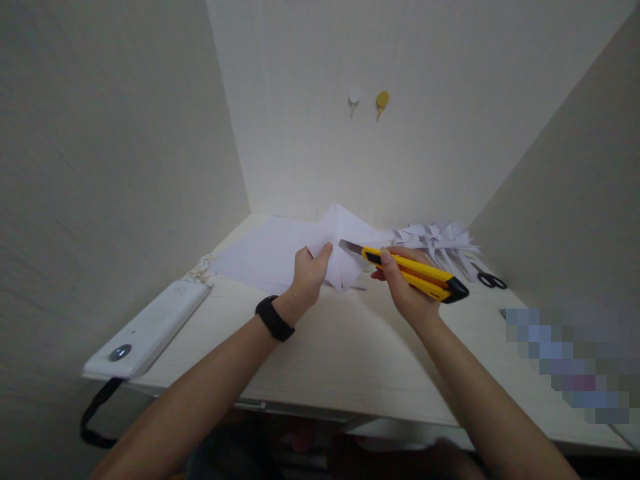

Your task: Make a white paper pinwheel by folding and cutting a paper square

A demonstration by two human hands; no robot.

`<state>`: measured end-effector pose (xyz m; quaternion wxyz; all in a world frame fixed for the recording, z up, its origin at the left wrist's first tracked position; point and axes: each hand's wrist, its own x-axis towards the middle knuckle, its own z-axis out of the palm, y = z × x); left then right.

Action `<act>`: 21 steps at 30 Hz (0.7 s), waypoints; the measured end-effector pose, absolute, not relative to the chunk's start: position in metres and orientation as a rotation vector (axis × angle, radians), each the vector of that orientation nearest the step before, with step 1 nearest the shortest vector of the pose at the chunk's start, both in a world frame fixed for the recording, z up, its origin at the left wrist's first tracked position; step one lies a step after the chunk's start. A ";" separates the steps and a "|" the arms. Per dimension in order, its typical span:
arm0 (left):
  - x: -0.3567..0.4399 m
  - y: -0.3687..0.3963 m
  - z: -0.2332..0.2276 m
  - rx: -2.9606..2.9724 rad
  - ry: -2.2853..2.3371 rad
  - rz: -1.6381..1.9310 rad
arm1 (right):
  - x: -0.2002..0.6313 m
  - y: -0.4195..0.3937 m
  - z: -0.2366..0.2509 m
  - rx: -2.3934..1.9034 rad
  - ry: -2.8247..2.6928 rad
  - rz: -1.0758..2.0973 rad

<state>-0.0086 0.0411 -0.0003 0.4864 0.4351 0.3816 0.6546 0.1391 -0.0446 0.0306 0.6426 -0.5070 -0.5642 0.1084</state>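
left hand (307, 272) fingers pinched shut on folded paper (345, 250), held just above the worktop (350, 347) | right hand (403, 283) fingers wrapped tight round yellow utility knife (413, 272), blade by the paper | fingertips mostly hidden, right edge pixelated

Left hand (307, 270) holds folded paper (340, 250); right hand (403, 283) grips utility knife (415, 272) (blade out).

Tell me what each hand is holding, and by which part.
Right hand grips the utility knife by its yellow handle; left hand pinches the folded paper at its near edge.
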 end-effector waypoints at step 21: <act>-0.008 0.042 0.001 1.031 0.902 1.613 | 0.146 -0.042 0.025 -1.169 -1.419 0.106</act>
